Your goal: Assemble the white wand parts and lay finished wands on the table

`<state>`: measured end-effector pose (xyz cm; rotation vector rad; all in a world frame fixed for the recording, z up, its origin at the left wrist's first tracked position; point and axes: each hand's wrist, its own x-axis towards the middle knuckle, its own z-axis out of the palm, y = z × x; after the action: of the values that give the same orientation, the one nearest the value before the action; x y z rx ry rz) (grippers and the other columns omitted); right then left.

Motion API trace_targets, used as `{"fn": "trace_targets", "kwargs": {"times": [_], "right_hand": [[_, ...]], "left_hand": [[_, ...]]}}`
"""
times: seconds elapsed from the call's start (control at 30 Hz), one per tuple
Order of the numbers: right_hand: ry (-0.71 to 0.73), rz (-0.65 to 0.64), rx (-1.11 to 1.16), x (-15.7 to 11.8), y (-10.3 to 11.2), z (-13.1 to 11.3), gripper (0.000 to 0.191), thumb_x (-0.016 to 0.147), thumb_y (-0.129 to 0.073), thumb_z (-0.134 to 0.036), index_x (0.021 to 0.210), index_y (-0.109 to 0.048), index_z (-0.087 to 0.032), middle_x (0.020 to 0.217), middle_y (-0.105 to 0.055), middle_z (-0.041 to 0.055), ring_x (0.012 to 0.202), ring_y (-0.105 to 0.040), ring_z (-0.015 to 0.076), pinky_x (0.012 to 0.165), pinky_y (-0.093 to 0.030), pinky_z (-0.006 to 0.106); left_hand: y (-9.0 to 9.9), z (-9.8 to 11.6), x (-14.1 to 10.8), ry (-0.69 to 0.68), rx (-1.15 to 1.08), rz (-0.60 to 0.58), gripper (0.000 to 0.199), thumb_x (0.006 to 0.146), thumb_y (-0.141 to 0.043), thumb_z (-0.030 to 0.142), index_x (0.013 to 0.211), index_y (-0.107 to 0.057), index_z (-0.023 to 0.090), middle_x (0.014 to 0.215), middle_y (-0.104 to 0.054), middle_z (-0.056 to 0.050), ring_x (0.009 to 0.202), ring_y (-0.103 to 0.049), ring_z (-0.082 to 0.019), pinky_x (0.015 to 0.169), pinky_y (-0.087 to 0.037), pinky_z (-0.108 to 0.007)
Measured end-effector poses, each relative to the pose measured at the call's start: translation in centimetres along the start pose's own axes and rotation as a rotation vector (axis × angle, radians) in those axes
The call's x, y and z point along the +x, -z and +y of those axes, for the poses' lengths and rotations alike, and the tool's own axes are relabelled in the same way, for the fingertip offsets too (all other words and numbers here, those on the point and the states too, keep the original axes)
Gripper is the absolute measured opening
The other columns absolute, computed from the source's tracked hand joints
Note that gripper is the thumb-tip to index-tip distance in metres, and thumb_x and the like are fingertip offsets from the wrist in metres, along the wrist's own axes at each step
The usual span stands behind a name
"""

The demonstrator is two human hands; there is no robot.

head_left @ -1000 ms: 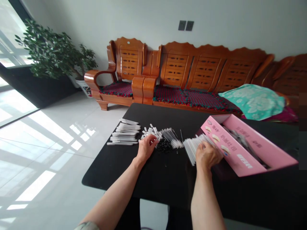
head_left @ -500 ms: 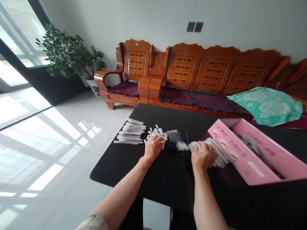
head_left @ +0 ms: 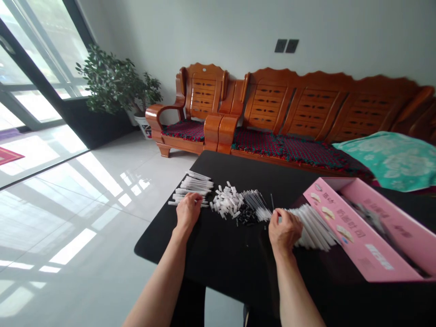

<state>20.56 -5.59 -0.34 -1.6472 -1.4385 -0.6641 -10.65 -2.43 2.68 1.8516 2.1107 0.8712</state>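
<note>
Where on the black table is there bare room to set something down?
Bare: tabletop nearer than the black pieces, between left hand and right hand, bar a speck; also its far strip, beyond the white caps. Crowded: the row from white sticks to white tubes and pink box.

Beyond the left hand, a carved wooden armchair is set against the pale wall, its seat covered by a red-and-green woven pad. Beyond the right hand, a matching long bench is seen, with a turquoise floral cloth draped farther right. Two dark wall plates are mounted above it. Well left of the left hand, a leafy potted plant is placed beside a glass door, and the tiled floor is crossed by bright light patches.
</note>
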Motion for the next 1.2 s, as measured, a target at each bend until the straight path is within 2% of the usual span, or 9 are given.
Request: {"fn": "trace_targets", "kwargs": {"times": [0.1,0.23,0.47,0.63,0.8,0.97,1.07,1.13,1.2], "right_hand": [[-0.001,0.002,0.017,0.0,-0.1,-0.1,0.014,0.089,-0.055,-0.020,0.081,-0.066,-0.017,0.073,-0.066,0.0072,0.074,-0.057,0.0217,0.072,-0.033,0.033],[-0.013,0.006,0.034,-0.1,-0.1,-0.2,0.013,0.089,-0.056,-0.020,0.081,-0.066,-0.016,0.074,-0.066,0.0078,0.074,-0.057,0.0222,0.072,-0.035,0.034],[0.027,0.009,0.127,0.0,0.1,-0.9,0.014,0.092,-0.054,-0.022,0.086,-0.066,-0.016,0.076,-0.067,0.0087,0.075,-0.059,0.0230,0.074,-0.038,0.035],[0.099,-0.072,0.341,0.1,0.6,-3.2,0.017,0.097,-0.046,-0.020,0.092,-0.063,-0.017,0.080,-0.066,0.0082,0.078,-0.058,0.0226,0.077,-0.041,0.036],[0.181,-0.268,0.498,-0.2,1.0,-5.2,0.020,0.099,-0.041,-0.019,0.091,-0.060,-0.019,0.082,-0.064,0.0066,0.081,-0.056,0.0217,0.079,-0.042,0.036],[0.199,-0.352,0.507,-0.3,0.8,-5.4,0.019,0.100,-0.043,-0.022,0.089,-0.059,-0.019,0.080,-0.063,0.0064,0.080,-0.055,0.0215,0.076,-0.041,0.035],[0.161,-0.318,0.524,-0.3,0.6,-5.3,0.018,0.099,-0.046,-0.022,0.087,-0.059,-0.019,0.079,-0.063,0.0059,0.078,-0.055,0.0207,0.074,-0.042,0.034],[0.124,-0.255,0.542,-0.3,0.6,-5.3,0.016,0.098,-0.047,-0.022,0.089,-0.059,-0.019,0.080,-0.063,0.0061,0.078,-0.056,0.0205,0.074,-0.043,0.034],[0.121,-0.210,0.547,-0.3,0.6,-5.3,0.014,0.098,-0.049,-0.021,0.090,-0.060,-0.019,0.080,-0.063,0.0062,0.078,-0.056,0.0205,0.075,-0.043,0.034]], "left_hand": [[1.3,-1.5,-1.0,-0.019,0.127,-0.048,0.012,0.088,-0.058,0.023,0.088,-0.070,0.025,0.097,-0.069,-0.002,0.081,-0.063,-0.019,0.066,-0.038,-0.027],[1.8,-2.6,-2.1,-0.120,0.167,-0.081,0.012,0.087,-0.059,0.023,0.095,-0.068,0.025,0.102,-0.067,-0.001,0.084,-0.065,-0.019,0.070,-0.041,-0.028],[2.6,-2.5,-2.8,-0.256,0.147,-0.181,0.014,0.093,-0.052,0.026,0.091,-0.067,0.024,0.098,-0.067,-0.002,0.081,-0.066,-0.019,0.066,-0.041,-0.026],[2.3,1.3,-2.5,-0.391,-0.088,-0.127,0.019,0.098,-0.046,0.029,0.096,-0.064,0.023,0.093,-0.068,-0.002,0.077,-0.065,-0.016,0.071,-0.044,-0.025],[-1.5,6.6,-1.8,-0.614,-0.334,-0.136,0.017,0.097,-0.049,0.022,0.099,-0.066,0.022,0.097,-0.068,-0.004,0.083,-0.066,-0.016,0.076,-0.049,-0.024],[-4.8,8.2,-2.3,-0.715,-0.485,-0.158,0.020,0.097,-0.047,0.020,0.104,-0.066,0.022,0.104,-0.068,-0.006,0.091,-0.067,-0.016,0.083,-0.052,-0.027],[-5.2,7.8,-2.8,-0.584,-0.613,-0.012,0.017,0.095,-0.053,0.026,0.105,-0.066,0.022,0.114,-0.066,-0.008,0.085,-0.066,-0.015,0.079,-0.054,-0.027],[-5.3,7.5,-2.8,-0.367,-0.704,0.102,0.016,0.091,-0.060,0.034,0.094,-0.067,0.020,0.098,-0.068,-0.006,0.069,-0.063,-0.012,0.067,-0.054,-0.025],[-5.4,7.4,-2.6,-0.162,-0.851,0.038,0.026,0.088,-0.062,0.044,0.085,-0.066,0.018,0.075,-0.065,-0.002,0.054,-0.057,-0.010,0.052,-0.048,-0.022]]}}
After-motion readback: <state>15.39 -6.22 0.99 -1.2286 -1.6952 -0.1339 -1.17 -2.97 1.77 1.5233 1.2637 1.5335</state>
